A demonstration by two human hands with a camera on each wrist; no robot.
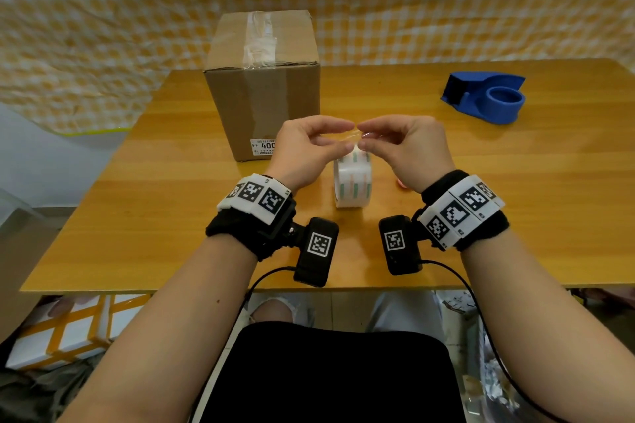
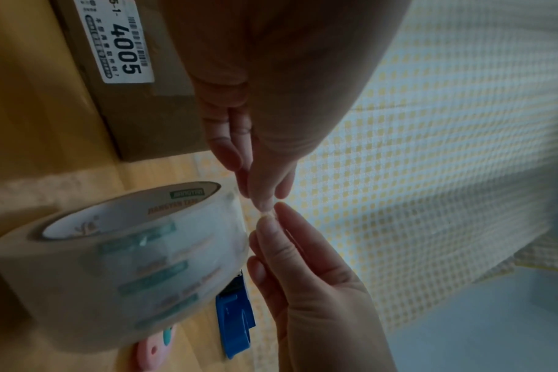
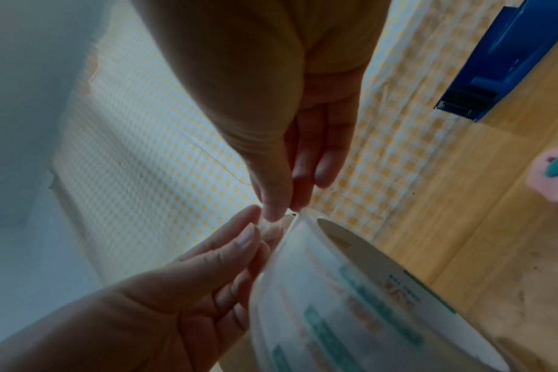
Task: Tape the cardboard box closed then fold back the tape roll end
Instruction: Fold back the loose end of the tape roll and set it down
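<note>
Both hands (image 1: 357,144) pinch tape end (image 1: 357,136) above tape roll (image 1: 353,182).

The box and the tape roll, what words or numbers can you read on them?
"4005": big number on the white label on the cardboard box.
"-1-": just before it on that label.
The label's small print and barcode: too small to read.
Green and orange print inside the tape roll: too blurred to read.
Blue tape dispenser: no text seen.

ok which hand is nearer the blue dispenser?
Right. The right hand is above the tape roll, on the dispenser's side; the left hand is beyond it, by the box. Both pinch the tape end.
</note>
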